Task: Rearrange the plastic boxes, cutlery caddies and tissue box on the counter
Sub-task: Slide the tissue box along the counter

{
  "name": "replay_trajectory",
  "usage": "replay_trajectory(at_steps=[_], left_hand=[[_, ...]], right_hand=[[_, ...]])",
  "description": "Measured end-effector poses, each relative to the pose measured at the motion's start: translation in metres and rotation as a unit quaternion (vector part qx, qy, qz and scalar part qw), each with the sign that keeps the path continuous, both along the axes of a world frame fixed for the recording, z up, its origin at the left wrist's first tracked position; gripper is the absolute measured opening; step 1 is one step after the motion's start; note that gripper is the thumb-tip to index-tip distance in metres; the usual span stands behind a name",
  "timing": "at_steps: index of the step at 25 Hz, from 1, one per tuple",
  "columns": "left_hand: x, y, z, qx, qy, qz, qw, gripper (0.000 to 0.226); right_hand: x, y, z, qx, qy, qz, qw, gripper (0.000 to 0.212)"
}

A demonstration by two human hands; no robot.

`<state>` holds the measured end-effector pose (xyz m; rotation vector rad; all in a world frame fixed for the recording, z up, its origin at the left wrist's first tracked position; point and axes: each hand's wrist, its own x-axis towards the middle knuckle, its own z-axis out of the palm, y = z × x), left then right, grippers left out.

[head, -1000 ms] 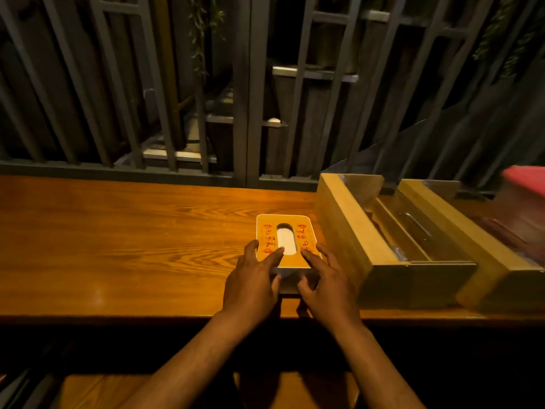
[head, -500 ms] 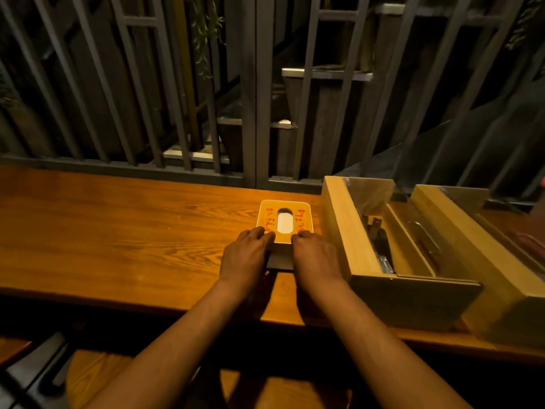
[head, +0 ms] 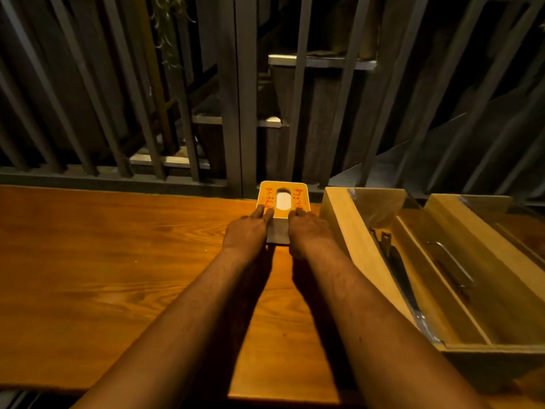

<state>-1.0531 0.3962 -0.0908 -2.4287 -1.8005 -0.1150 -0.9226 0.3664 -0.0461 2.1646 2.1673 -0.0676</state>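
A small tissue box (head: pixel 290 188) with an orange top, red writing and an oval slot showing white tissue sits at the far edge of the wooden counter (head: pixel 103 261), against the railing. My left hand (head: pixel 249 233) presses its near left corner, fingers on the top. My right hand (head: pixel 308 231) holds its near right side. Just right of it stands a wooden cutlery caddy (head: pixel 348 231) with a clear lid, cutlery (head: pixel 395 261) lying inside. A second wooden caddy (head: pixel 483 234) lies beside it, further right.
A grey metal railing (head: pixel 239 113) with upright bars runs along the counter's far edge. Behind it are dark stairs and hanging leaves. The counter's near edge is close to my body.
Both hands have pushed the tissue box away from me, from near the counter's front to its far edge by the railing. The red-lidded box at the far right has left the view.
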Motion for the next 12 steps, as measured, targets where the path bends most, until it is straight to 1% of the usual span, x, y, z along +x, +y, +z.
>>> replay_trajectory(at_steps=[3, 8, 11, 12], left_hand=[[0.006, 0.024, -0.006, 0.011, -0.015, 0.004, 1.000, 0.082], [0.013, 0.037, -0.010, 0.015, -0.006, 0.004, 1.000, 0.082], [0.011, 0.033, -0.002, 0.000, 0.009, -0.008, 1.000, 0.081], [0.009, 0.031, 0.002, -0.003, 0.014, -0.013, 1.000, 0.084]], right_hand=[[0.006, 0.021, -0.006, -0.005, -0.007, -0.001, 1.000, 0.091], [0.012, 0.038, -0.011, -0.006, -0.010, -0.002, 1.000, 0.096], [0.016, 0.034, -0.003, -0.027, -0.017, 0.015, 0.999, 0.098], [0.018, 0.031, 0.001, -0.025, -0.011, 0.021, 0.999, 0.099]])
